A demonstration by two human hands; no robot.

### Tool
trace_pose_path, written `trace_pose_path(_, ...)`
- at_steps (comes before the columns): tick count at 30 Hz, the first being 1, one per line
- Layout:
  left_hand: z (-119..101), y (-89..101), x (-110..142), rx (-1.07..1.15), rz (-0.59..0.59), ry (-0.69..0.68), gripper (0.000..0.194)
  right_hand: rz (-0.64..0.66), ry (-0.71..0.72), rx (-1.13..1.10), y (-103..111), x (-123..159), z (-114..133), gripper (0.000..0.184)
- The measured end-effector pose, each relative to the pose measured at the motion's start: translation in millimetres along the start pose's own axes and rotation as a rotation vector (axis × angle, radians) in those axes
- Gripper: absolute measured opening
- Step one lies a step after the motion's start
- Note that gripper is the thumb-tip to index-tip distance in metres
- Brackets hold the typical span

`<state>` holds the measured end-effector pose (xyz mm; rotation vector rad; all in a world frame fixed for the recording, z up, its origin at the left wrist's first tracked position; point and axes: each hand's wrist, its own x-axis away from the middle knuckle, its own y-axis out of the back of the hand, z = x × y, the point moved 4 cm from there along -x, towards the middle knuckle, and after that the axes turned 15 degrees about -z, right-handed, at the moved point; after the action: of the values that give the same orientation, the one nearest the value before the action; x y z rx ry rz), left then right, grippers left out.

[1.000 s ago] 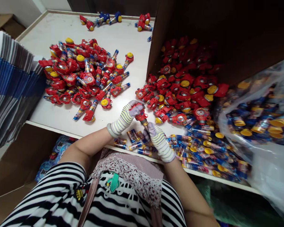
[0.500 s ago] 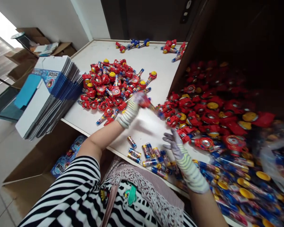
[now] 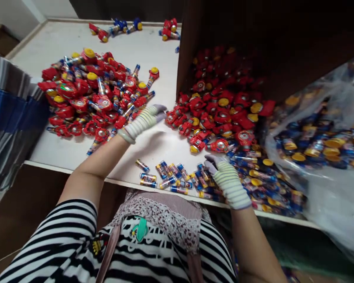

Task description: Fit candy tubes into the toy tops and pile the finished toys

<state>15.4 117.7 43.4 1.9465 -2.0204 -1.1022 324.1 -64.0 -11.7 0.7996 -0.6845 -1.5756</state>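
Observation:
My left hand [image 3: 143, 121], in a striped glove, stretches flat and open over the white table [image 3: 162, 147]. Its fingertips are just short of a heap of red toy heads [image 3: 221, 114] that spills from a tipped cardboard box [image 3: 186, 47]. To its left lies a pile of red toys with tubes fitted [image 3: 88, 94]. My right hand [image 3: 225, 177], also gloved, rests at the table's near edge. Its fingers curl down onto small printed tubes [image 3: 168, 177] lying in a loose row there.
A clear plastic bag [image 3: 318, 145] with many yellow-capped tubes lies at the right. A stack of flat blue-and-white cartons [image 3: 8, 114] stands at the left edge. A few red and blue toys [image 3: 118, 26] lie at the table's far side.
The red toy that both hands held a second ago has left my left hand, which swung to the left pile and back. My right hand opened, then dropped onto the tubes.

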Motion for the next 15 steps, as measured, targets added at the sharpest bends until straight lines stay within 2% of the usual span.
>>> trace_pose_path(2,-22.5,-64.6,18.7,-0.181,0.110,0.007,0.054,0.123,0.037,0.223,0.7,-2.3,8.3,0.039)
trace_pose_path(3,-31.1,-87.9,26.2,-0.288,0.143,0.018,0.056,0.192,0.039,0.319,0.4,-2.0,12.9,0.039)
trace_pose_path(4,-37.9,-104.8,33.0,-0.388,0.164,0.021,0.057,0.258,0.037,0.403,-0.4,-0.8,17.7,0.039)
trace_pose_path(6,-45.8,-123.9,46.5,-0.467,0.204,-0.011,0.054,0.372,0.038,0.531,-4.1,3.5,26.8,0.038)
trace_pose_path(8,-46.7,-129.5,62.1,-0.380,0.257,-0.089,0.048,0.426,0.066,0.597,-10.2,7.3,33.8,0.038)
trace_pose_path(11,-36.3,-121.9,84.7,-0.152,0.337,-0.139,0.044,0.429,0.136,0.586,-22.2,6.6,36.5,0.038)
trace_pose_path(13,-27.9,-109.7,93.5,0.007,0.345,-0.086,0.046,0.445,0.183,0.511,-30.6,2.5,33.8,0.034)
trace_pose_path(15,-23.0,-93.0,96.9,0.189,0.291,0.034,0.050,0.447,0.198,0.387,-35.3,-2.4,30.6,0.028)
